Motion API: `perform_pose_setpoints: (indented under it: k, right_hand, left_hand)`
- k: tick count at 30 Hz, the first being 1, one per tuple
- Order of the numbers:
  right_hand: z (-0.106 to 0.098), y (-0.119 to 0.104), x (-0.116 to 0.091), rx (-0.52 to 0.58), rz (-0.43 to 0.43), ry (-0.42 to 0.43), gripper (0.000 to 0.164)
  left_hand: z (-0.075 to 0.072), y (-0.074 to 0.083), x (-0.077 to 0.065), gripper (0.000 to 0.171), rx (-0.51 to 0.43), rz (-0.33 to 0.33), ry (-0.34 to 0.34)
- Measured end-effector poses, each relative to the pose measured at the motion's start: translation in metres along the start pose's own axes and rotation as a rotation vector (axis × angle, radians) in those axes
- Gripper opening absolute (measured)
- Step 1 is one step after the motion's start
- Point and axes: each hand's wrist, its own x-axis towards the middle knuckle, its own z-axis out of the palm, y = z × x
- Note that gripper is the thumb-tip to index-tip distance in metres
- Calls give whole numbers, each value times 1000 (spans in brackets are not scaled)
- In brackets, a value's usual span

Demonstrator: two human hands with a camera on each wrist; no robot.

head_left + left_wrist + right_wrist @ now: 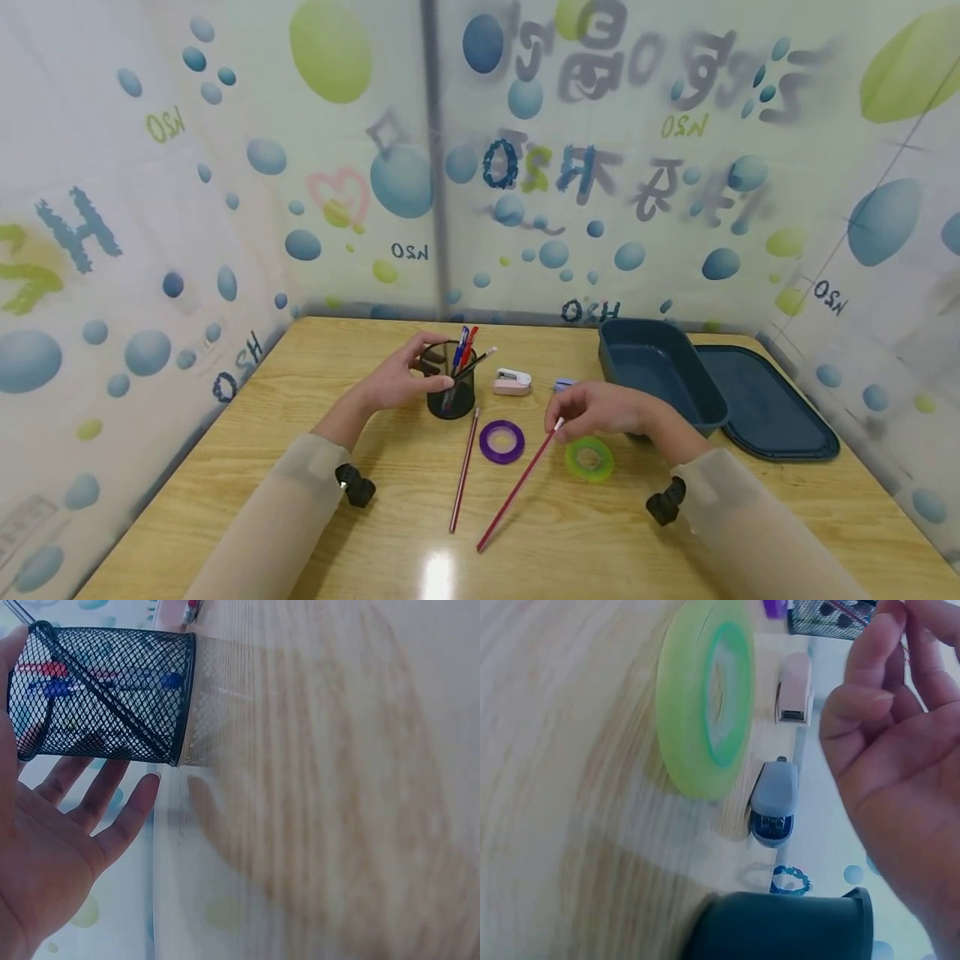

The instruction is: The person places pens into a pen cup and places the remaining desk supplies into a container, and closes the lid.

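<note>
With thumb in front and fingers at the far side, my left hand (pixel 393 379) holds a black mesh pen holder (pixel 452 400) standing on the table. Inside it are a blue pen (pixel 460 350), a red pen (pixel 469 345) and a dark pencil (pixel 477 362) leaning right. The left wrist view shows the pen holder (pixel 112 694) between thumb and fingers. My right hand (pixel 607 408) pinches a pink-red pencil (pixel 519 490) near its white upper end; its other end slants down toward me. A second reddish pencil (pixel 465 471) lies left of it.
A purple tape roll (pixel 487 451) and a green-yellow tape roll (pixel 605 472) lie mid-table. Behind them are a pink-white stapler (pixel 512 383) and a blue-grey one (pixel 775 796). At the right stand a dark blue bin (pixel 611 367) and its flat lid (pixel 780 408).
</note>
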Motion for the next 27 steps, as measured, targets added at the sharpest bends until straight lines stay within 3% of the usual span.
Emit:
perform_pose_setpoints:
  k: [8,27]
  right_hand:
    - [3,0,-8,156,-123,58,16]
    - [15,-5,-16,258,-229,218,19]
  left_hand:
    - [0,-2,1,74,9,-14,4]
    - [0,-3,2,72,0,12,2]
